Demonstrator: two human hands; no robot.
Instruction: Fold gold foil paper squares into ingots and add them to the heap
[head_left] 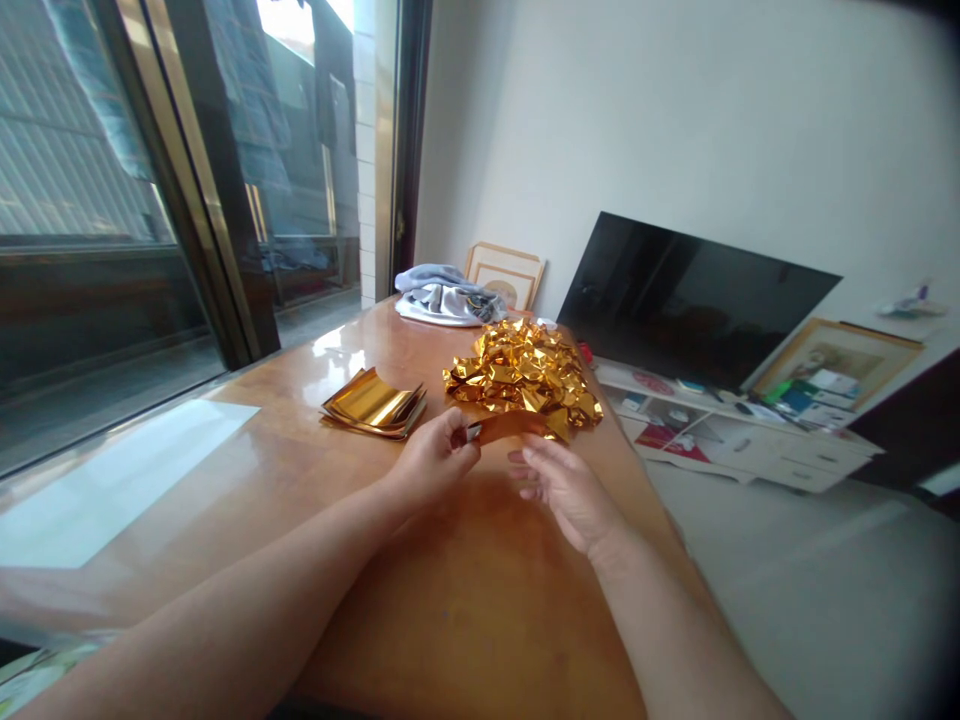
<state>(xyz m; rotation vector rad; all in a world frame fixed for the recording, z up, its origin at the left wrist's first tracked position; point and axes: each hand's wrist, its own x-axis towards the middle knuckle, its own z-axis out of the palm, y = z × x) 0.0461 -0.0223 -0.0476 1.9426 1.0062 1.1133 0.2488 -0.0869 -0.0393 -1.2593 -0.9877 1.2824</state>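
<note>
left hand [433, 462] pinches gold foil strip [510, 427] | right hand [564, 492] apart, open | pinched end hidden

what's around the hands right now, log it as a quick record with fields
left hand: pinching a narrow strip of gold metallic foil
right hand: open, fingers just below the strip
beside hands: crumpled gold foil heap; stack of flat gold foil sheets
surface: glossy orange-brown wooden table
beyond: grey-white cloth bundle; wood-framed picture; black flat-screen TV on white low cabinet
</note>
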